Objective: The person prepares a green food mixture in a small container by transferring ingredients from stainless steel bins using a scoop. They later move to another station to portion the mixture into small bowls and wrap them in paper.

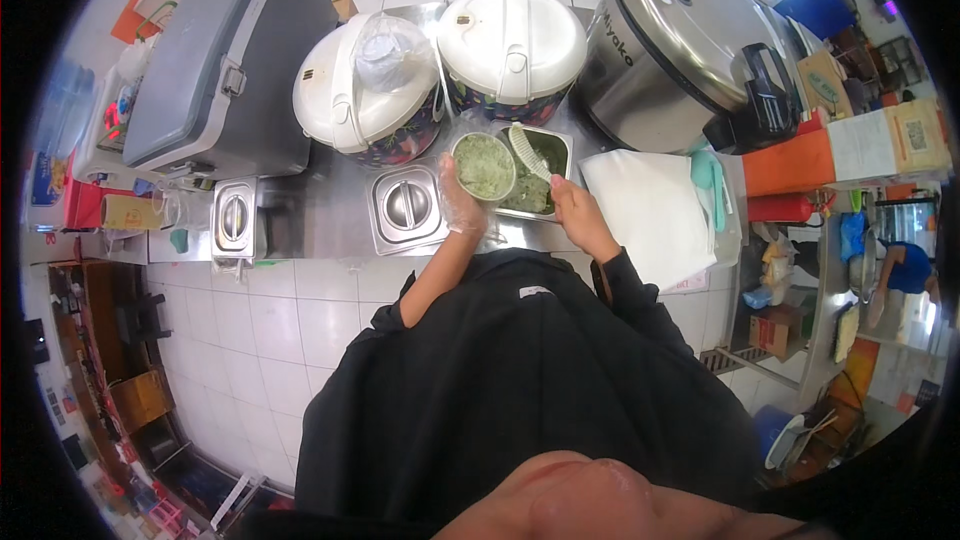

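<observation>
In my left hand (463,206), which wears a clear plastic glove, is a round cup (484,166) filled with pale green, mashed-looking food. My right hand (579,216) grips the handle of a white ribbed rice paddle (528,150). The paddle's head lies over an uncovered steel food pan (568,154), right beside the cup. More green food (529,193) sits in this pan, darker towards the back. The cup covers part of the pan's left side. A steel pan with a lid (406,199) stands to the left of my left hand.
Behind stand two white-lidded rice cookers (514,34), (352,90) and a large steel Miyako cooker (667,52). A grey cooler box (225,60) is at left, near another lidded pan (235,219). White paper sheets (645,210) lie at right. A person (904,270) is at far right.
</observation>
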{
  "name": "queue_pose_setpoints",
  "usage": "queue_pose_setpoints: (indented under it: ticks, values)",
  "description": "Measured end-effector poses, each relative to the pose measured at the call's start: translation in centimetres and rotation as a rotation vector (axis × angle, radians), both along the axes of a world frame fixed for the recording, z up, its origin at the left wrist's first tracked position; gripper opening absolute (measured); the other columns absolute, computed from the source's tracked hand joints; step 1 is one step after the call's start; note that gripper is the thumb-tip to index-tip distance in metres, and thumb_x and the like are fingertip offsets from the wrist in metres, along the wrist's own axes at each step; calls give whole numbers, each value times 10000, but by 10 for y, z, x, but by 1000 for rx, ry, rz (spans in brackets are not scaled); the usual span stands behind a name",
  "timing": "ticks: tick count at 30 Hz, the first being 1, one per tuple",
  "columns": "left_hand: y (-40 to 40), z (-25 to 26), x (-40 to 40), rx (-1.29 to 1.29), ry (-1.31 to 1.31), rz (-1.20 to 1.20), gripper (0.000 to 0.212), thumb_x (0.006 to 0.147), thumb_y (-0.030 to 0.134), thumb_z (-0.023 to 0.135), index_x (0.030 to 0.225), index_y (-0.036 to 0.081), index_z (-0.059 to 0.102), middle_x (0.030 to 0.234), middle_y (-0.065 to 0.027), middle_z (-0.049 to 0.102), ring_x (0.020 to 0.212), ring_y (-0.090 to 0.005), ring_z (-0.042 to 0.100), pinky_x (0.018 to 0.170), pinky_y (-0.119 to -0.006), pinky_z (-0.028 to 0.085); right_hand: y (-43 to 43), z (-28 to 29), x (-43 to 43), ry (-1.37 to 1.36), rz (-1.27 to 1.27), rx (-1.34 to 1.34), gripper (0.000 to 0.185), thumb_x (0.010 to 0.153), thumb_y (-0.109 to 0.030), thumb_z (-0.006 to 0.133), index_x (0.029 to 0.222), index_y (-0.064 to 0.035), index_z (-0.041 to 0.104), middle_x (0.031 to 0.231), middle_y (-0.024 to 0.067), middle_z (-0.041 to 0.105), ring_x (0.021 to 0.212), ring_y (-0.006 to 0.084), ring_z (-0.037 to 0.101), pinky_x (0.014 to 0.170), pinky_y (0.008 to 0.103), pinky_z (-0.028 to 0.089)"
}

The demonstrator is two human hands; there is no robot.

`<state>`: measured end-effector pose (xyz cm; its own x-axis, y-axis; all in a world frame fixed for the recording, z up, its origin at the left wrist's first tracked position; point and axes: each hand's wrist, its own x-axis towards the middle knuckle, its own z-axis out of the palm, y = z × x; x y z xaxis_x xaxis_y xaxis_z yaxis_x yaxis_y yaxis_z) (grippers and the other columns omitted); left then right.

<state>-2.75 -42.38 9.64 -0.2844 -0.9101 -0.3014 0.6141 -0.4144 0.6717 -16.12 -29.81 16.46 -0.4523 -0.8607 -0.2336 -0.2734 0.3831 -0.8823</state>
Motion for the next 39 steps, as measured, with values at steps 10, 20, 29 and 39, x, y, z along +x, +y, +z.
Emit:
queue_pose_setpoints:
  ticks: [10, 20, 29, 39]
  values:
    - [-1, -17, -4, -822, -762, 36, 304, 925, 214, 346, 1123, 21, 471, 1109, -166, 517, 1080, -285, 491, 923, -383, 393, -15, -12, 48, 244, 109, -28, 412, 951, -318, 388, 808, 42, 527, 795, 299, 565, 791, 472, 528, 682, 525, 396]
    - [-12, 26, 7, 27, 32, -174, 467, 916, 429, 372, 1105, 33, 531, 1037, -90, 595, 955, -214, 599, 835, -337, 479, -24, 30, 37, 398, 164, -20, 366, 931, -335, 416, 863, 1, 545, 797, 265, 587, 781, 450, 554, 667, 505, 419]
    - [-37, 44, 38, 146, 318, -325, 565, 911, 512, 370, 1175, 36, 520, 1146, -118, 579, 1031, -247, 576, 886, -393, 480, -21, 49, 42, 259, -56, -133, 310, 938, -319, 438, 1028, -29, 495, 755, 245, 582, 724, 429, 573, 602, 453, 422]
    - [-41, 13, 48, 514, 823, -603, 815, 705, 671, 578, 1276, 101, 455, 1322, -193, 422, 1232, -413, 359, 890, -596, 417, 29, -46, 29, 611, -70, 102, 255, 857, -190, 536, 1073, -55, 558, 935, 170, 624, 841, 356, 604, 691, 444, 474]
